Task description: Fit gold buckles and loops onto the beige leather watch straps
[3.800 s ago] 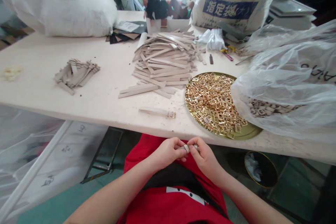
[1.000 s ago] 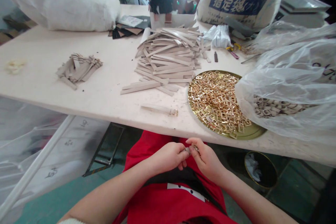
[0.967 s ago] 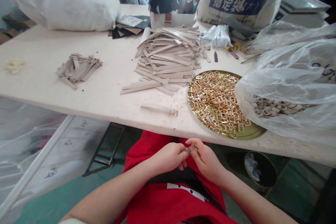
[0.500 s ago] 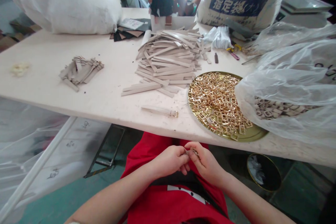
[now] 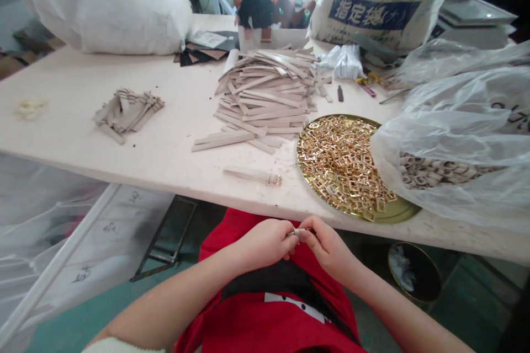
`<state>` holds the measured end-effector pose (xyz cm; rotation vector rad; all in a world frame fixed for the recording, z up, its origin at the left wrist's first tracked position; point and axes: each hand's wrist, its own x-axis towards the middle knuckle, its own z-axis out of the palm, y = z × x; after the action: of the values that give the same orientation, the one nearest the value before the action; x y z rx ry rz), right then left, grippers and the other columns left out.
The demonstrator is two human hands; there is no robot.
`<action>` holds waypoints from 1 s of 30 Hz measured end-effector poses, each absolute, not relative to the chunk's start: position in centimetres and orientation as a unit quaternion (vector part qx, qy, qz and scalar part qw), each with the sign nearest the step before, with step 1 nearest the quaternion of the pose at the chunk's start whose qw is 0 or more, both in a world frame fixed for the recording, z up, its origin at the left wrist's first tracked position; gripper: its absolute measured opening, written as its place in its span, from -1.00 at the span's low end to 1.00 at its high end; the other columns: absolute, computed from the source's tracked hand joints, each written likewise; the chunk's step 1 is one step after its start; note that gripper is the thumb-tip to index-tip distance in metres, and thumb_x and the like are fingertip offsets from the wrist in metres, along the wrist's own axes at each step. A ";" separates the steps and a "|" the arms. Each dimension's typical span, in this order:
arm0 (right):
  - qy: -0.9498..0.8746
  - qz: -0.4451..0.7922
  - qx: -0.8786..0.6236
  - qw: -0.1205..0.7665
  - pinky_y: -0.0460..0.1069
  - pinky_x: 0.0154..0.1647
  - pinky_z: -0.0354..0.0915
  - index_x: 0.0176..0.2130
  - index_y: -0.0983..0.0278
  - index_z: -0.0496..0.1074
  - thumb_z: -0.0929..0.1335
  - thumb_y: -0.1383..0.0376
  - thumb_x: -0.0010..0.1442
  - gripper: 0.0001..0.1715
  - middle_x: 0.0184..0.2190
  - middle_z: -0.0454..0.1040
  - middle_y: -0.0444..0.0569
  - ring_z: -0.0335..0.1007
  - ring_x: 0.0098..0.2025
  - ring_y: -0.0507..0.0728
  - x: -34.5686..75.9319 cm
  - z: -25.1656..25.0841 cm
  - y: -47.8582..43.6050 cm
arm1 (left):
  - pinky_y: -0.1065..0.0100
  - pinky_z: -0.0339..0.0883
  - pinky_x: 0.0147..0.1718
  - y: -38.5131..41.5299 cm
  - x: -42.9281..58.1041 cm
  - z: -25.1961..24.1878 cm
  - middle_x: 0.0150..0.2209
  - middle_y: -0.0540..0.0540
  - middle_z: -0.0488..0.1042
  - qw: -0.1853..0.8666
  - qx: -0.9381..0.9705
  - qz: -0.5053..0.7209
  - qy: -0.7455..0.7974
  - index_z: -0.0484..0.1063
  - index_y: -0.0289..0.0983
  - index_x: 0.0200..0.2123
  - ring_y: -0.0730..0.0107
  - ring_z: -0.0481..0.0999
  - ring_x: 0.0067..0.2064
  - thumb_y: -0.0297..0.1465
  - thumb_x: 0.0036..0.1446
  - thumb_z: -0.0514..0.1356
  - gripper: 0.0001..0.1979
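Note:
Above my lap, just off the table's front edge, my left hand (image 5: 270,241) and my right hand (image 5: 326,246) meet fingertip to fingertip. Pinched between them is a small beige strap (image 5: 297,232), mostly hidden by the fingers; a thin shiny bit shows at the right fingertips, too small to name. On the table just beyond lies a beige strap with a gold buckle (image 5: 276,180) at its right end. Farther back is a heap of loose beige straps (image 5: 269,91). To the right, a round gold tray (image 5: 403,210) carries many small gold buckles (image 5: 343,160).
A clear plastic bag (image 5: 455,121) with rolled beige loops overlaps the tray's right side. A smaller bundle of straps (image 5: 129,112) lies on the left. Large white sacks (image 5: 120,5) stand behind, with yellow-handled pliers (image 5: 366,84) near the back right. A round bin (image 5: 414,273) is below the table.
Both hands have risen slightly toward the table edge. The fingertips have shifted, and more of the small strap shows between them.

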<state>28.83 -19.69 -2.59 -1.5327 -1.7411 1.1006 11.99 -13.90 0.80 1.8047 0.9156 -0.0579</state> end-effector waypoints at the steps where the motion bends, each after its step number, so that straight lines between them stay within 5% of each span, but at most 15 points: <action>1: -0.650 0.411 -0.572 0.285 -0.05 -0.37 0.22 -0.36 0.26 0.25 0.15 0.20 0.24 -0.77 -0.45 0.37 -0.07 0.29 -0.40 0.08 28.7 -2.6 -19.6 | 0.47 0.19 -0.49 -13.8 12.1 0.6 -0.53 -0.05 0.48 0.519 0.765 -0.024 0.380 0.37 -0.31 -0.43 0.43 0.44 -0.49 -0.31 0.15 -0.06 -0.71; 8: -0.633 0.388 -0.585 0.326 -0.06 -0.44 0.18 -0.34 0.26 0.27 0.11 0.15 0.24 -0.69 -0.56 0.33 -0.13 0.28 -0.48 0.06 27.4 -2.9 -13.0 | 0.39 0.19 -0.38 -8.0 10.4 0.9 -0.37 -0.10 0.49 0.261 0.859 0.024 0.439 0.42 -0.27 -0.33 0.31 0.44 -0.33 -0.16 0.14 -0.01 -0.66; 12: -0.622 0.334 -0.635 0.314 -0.03 -0.41 0.19 -0.10 0.32 0.27 0.13 0.20 0.20 -0.65 -0.56 0.36 -0.13 0.33 -0.47 0.10 26.2 -3.6 -8.9 | 0.39 0.21 -0.28 -3.5 9.4 0.1 -0.31 -0.08 0.48 0.112 0.862 0.060 0.490 0.44 -0.24 -0.29 0.35 0.43 -0.26 -0.24 0.18 -0.02 -0.71; 17: -0.635 0.300 -0.647 0.298 0.00 -0.36 0.23 0.11 0.37 0.11 0.16 0.18 0.18 -0.44 -0.51 0.39 -0.11 0.36 -0.43 0.13 26.9 -4.8 -9.9 | 0.40 0.20 -0.19 0.7 7.7 -1.2 -0.26 -0.08 0.46 0.056 0.847 0.063 0.524 0.45 -0.22 -0.30 0.38 0.41 -0.19 -0.27 0.18 0.00 -0.75; 22: -0.647 0.334 -0.628 0.275 0.01 -0.31 0.26 -0.01 0.33 0.28 0.15 0.17 0.19 -0.55 -0.45 0.45 -0.05 0.38 -0.37 0.14 27.4 -4.2 -12.7 | 0.23 0.20 -0.16 4.7 4.5 -1.3 -0.21 -0.23 0.43 0.006 0.790 0.035 0.613 0.41 -0.33 -0.24 0.16 0.38 -0.12 -0.36 0.09 0.10 -0.79; 30: -0.664 0.309 -0.617 0.289 0.03 -0.17 0.28 -0.11 0.28 0.39 0.19 0.28 0.16 -0.67 -0.27 0.50 0.03 0.40 -0.23 0.14 29.3 -2.8 -14.7 | 0.33 0.23 -0.31 6.5 3.4 -0.6 -0.36 -0.15 0.46 0.041 0.803 0.000 0.595 0.38 -0.29 -0.36 0.22 0.43 -0.27 -0.36 0.01 0.10 -0.86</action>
<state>29.25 -14.74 -2.80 -1.6471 -1.7720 0.8237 3.40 6.47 -0.60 2.4582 1.8229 0.0015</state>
